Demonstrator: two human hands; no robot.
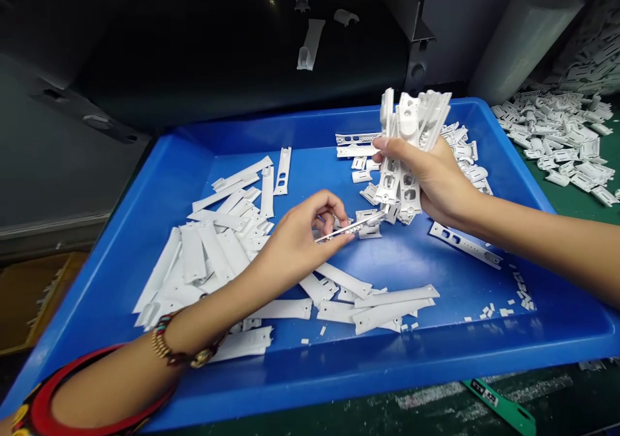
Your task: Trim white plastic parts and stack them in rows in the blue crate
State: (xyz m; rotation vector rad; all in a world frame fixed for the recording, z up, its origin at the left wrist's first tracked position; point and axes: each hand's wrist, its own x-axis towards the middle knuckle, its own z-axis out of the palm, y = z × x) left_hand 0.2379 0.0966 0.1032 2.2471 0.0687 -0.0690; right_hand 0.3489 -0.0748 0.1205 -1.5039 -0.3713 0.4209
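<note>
My right hand (440, 177) is closed round a bunch of white plastic strips (404, 145), held upright over the right part of a blue tray (329, 384). Between the thumb and fingers of my left hand (314, 229) is a single white plastic strip (356, 227), its far end close to the bunch's lower end. Whether the two touch I cannot tell. Long white strips (213, 255) lie heaped in the tray's left part and along its front. Small curved white pieces (361, 176) lie beneath and behind my right hand.
Behind the tray runs a dark conveyor belt (232, 55) carrying a few white pieces (310, 43). More small white parts (566, 139) are piled on the green surface at right. A green-handled tool (504, 407) lies before the tray. Tiny white scraps (523, 290) dot the tray's right front corner.
</note>
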